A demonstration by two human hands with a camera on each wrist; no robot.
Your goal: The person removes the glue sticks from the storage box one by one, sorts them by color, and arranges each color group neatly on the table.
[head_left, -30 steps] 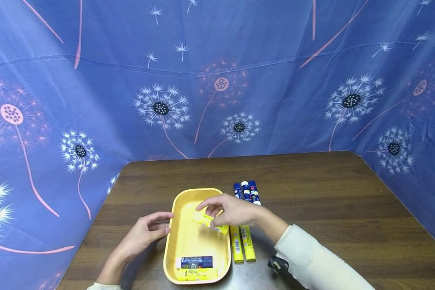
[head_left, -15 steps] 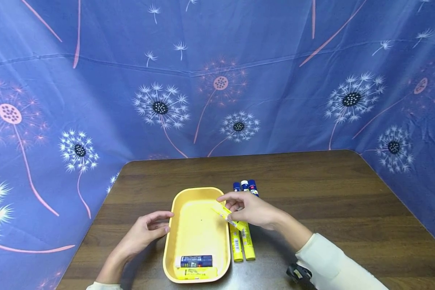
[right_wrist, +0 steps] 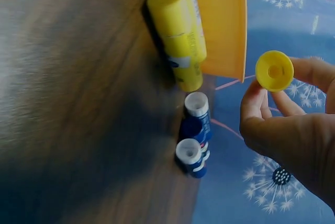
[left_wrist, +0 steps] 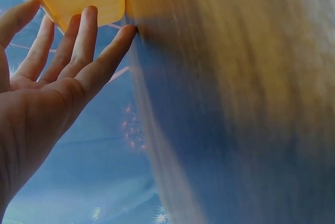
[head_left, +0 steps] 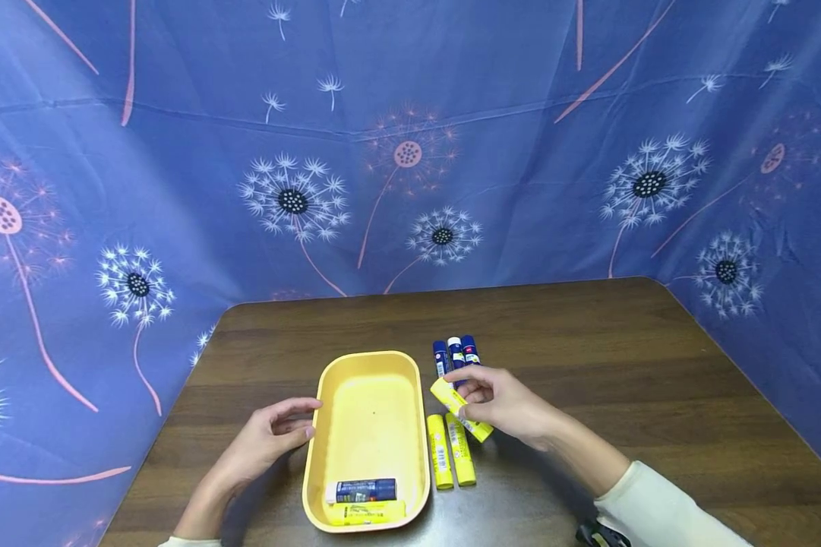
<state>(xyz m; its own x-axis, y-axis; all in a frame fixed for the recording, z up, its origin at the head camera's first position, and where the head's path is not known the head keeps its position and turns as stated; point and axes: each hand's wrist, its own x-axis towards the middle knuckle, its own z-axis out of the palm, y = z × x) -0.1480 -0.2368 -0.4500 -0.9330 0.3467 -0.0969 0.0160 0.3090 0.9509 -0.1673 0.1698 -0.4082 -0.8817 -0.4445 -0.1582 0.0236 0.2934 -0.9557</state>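
Yellow glue stick [head_left: 462, 410] pinched in right hand [head_left: 506, 403]; left hand [head_left: 266, 441] touches tray [head_left: 328, 380].

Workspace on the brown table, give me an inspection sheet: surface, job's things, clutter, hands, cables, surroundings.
Surface: brown wooden table.
Job's things: yellow tray holding a blue stick and a yellow stick at its near end; two yellow sticks and three blue sticks lie on the table right of the tray.
Clutter: nothing seen.
Hands: left hand rests open, fingertips at the tray's left wall; right hand pinches a yellow tube above the table.
Cables: nothing seen.
Surroundings: blue dandelion-print cloth behind and beside the table.
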